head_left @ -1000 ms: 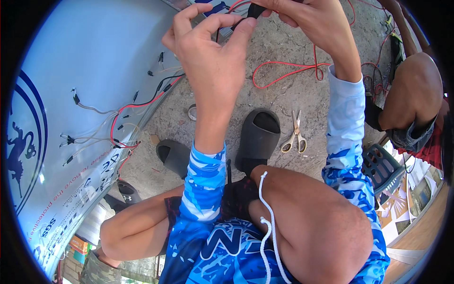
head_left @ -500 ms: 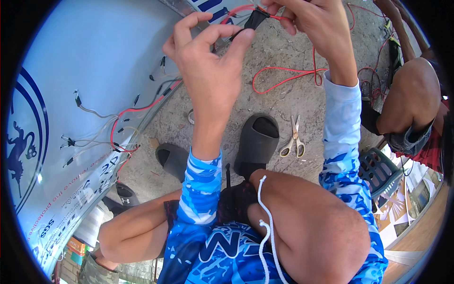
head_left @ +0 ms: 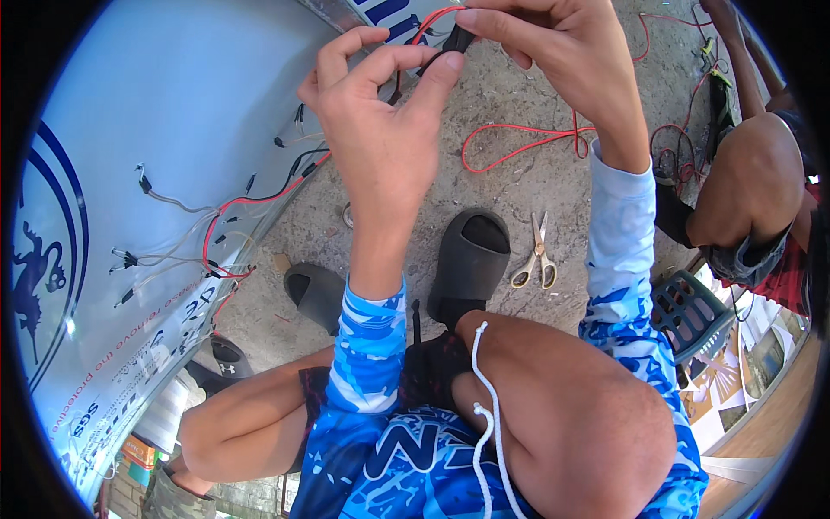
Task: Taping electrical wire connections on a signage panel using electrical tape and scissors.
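Near the top edge, my left hand (head_left: 385,112) pinches the lower end of a strip of black electrical tape (head_left: 456,40) between thumb and forefinger; its other fingers are bent and stand apart. My right hand (head_left: 575,56) is closed at the upper end of the tape, with its thumb pressed against it. Red wire (head_left: 432,19) runs into the taped spot from the left. What lies under the tape, and most of my right fingertips, are hidden.
A large light-blue panel (head_left: 199,95) with loose wire ends (head_left: 143,182) fills the left. Scissors (head_left: 540,255) lie beside my slipper (head_left: 471,259) on the concrete. A red cable loop (head_left: 510,147) lies beyond. Another person's knee (head_left: 752,164) and a plastic basket (head_left: 687,316) are at the right.
My right hand has shifted left, from the red wire beside the tape onto the tape's upper end. The tape now looks narrower and more upright. My left hand has barely moved.
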Demonstrator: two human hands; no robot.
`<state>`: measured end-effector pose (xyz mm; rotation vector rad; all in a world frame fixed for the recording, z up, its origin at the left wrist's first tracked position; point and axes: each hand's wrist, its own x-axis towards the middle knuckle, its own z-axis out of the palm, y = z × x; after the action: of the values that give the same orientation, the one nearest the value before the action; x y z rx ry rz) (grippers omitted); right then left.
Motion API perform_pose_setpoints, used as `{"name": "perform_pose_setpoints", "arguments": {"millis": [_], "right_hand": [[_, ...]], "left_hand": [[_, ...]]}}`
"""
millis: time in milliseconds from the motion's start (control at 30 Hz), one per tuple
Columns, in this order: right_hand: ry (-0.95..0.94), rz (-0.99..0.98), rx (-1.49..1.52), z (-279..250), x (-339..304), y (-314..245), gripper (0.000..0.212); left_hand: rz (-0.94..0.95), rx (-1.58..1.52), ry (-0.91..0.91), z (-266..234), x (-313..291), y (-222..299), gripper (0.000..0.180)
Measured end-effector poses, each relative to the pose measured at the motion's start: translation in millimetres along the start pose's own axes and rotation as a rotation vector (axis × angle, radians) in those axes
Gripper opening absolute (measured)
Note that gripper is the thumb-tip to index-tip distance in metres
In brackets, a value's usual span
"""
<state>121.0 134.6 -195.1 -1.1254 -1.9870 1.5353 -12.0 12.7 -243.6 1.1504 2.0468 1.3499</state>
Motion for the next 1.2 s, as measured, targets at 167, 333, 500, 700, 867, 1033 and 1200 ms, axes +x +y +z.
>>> {"name": "perform_pose_setpoints", "arguments": {"millis": [167, 333, 500, 700, 867, 1033, 1200], "right_hand": [[0.081, 0.133, 0.325, 2, -5, 20, 0.016], [-0.003, 0.230, 0.441, -3, -7, 18, 0.018], [-0.024, 0.164, 0.417, 2, -6, 7, 0.017], [0.074, 0.223, 0.426, 9, -7, 18, 0.017], [0.084, 0.171, 0.592, 15, -9, 19, 0.017], [0.096, 0.141, 0.630, 11, -19, 7, 0.015], [0.183, -0.091, 0.316, 5, -37, 33, 0.025]], "left_hand": [[-0.022, -0.003, -0.069, -6, 6, 6, 0.021], [0.015, 0.017, -0.072, -15, 6, 11, 0.020], [0.010, -0.007, -0.059, -17, 5, 15, 0.019], [0.062, 0.026, -0.054, -21, 8, 23, 0.017], [0.069, -0.012, -0.018, -18, 6, 34, 0.016], [-0.072, -0.240, -0.087, -17, 2, 55, 0.013], [-0.212, -0.577, -0.120, -12, 0, 65, 0.011]]}}
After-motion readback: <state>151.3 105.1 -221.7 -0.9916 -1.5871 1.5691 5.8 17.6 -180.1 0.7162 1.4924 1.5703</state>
